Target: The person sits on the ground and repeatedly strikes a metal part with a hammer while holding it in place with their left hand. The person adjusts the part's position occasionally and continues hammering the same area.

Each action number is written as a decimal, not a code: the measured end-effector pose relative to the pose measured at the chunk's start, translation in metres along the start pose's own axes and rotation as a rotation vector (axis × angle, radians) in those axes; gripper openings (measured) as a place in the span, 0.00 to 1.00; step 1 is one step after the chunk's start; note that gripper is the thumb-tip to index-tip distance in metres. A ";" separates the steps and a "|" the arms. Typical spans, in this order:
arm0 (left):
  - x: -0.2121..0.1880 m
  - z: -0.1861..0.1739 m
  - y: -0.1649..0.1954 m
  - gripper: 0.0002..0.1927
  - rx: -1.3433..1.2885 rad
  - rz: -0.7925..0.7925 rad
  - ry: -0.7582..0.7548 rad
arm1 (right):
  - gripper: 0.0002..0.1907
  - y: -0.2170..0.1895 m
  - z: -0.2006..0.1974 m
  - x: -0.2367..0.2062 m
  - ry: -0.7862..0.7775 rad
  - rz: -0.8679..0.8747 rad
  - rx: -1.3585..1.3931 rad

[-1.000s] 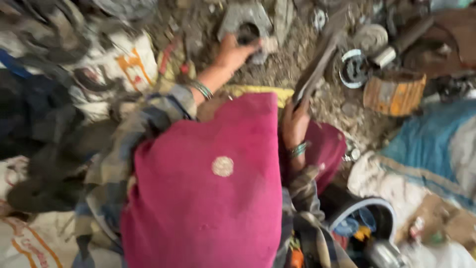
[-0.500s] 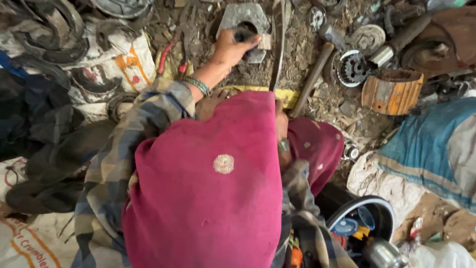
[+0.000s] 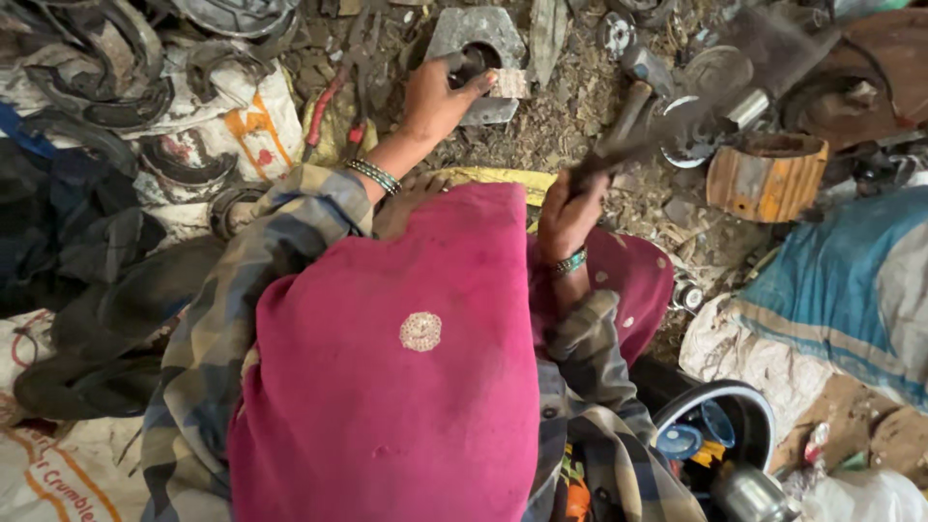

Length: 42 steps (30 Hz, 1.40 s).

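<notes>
My left hand [image 3: 435, 97] reaches forward to a grey metal block [image 3: 483, 34] lying on the dirt. Its fingers grip a dark cylindrical piece [image 3: 471, 63] set in the block's round hole. My right hand [image 3: 570, 217], with a bangle at the wrist, is closed on the handle of a hammer [image 3: 607, 155]. The hammer points up and to the right, and its far end is blurred by motion. A magenta cloth [image 3: 406, 387] over my lap and plaid sleeves fill the near part of the view.
An orange and grey metal drum [image 3: 768, 174] and a bearing ring [image 3: 686, 130] lie at the right among scrap. Red-handled pliers [image 3: 333, 97] lie left of the block. White sacks with rubber rings [image 3: 242, 126] are at the left, a blue cloth [image 3: 851, 280] at the right, a steel bowl [image 3: 720, 411] at the bottom right.
My right hand has come up from beside the cloth with the hammer, which now swings blurred. My left hand has stayed on the piece in the block.
</notes>
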State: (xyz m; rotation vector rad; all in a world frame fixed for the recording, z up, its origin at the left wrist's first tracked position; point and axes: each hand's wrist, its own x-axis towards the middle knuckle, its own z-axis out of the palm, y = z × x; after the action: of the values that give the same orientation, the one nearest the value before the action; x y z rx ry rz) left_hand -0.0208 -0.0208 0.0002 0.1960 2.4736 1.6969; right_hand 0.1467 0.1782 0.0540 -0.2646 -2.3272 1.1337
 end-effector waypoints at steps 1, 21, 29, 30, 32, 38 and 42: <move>0.000 -0.004 -0.004 0.18 0.095 0.079 0.079 | 0.14 0.011 0.004 -0.005 -0.092 -0.042 -0.208; -0.031 -0.040 -0.016 0.26 0.310 0.216 0.079 | 0.22 0.061 0.042 -0.014 -0.460 0.334 -0.227; -0.040 -0.034 -0.013 0.31 0.319 0.253 0.028 | 0.24 0.046 0.041 -0.006 -0.445 0.184 -0.329; -0.041 -0.032 -0.012 0.31 0.325 0.251 0.024 | 0.24 0.044 0.039 -0.005 -0.432 0.159 -0.342; -0.041 -0.030 -0.011 0.30 0.352 0.223 0.003 | 0.23 0.040 0.037 -0.005 -0.414 0.135 -0.350; -0.050 -0.044 -0.018 0.26 0.516 0.058 -0.081 | 0.24 0.027 0.029 -0.002 -0.386 0.074 -0.300; -0.068 -0.056 -0.038 0.23 0.506 0.224 0.001 | 0.22 0.020 0.030 -0.001 -0.396 0.090 -0.313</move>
State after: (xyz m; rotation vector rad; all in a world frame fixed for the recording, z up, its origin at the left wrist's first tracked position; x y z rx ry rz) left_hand 0.0349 -0.0980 -0.0130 0.5394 2.9264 1.0913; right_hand 0.1299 0.1704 0.0229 -0.2800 -2.8739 0.9218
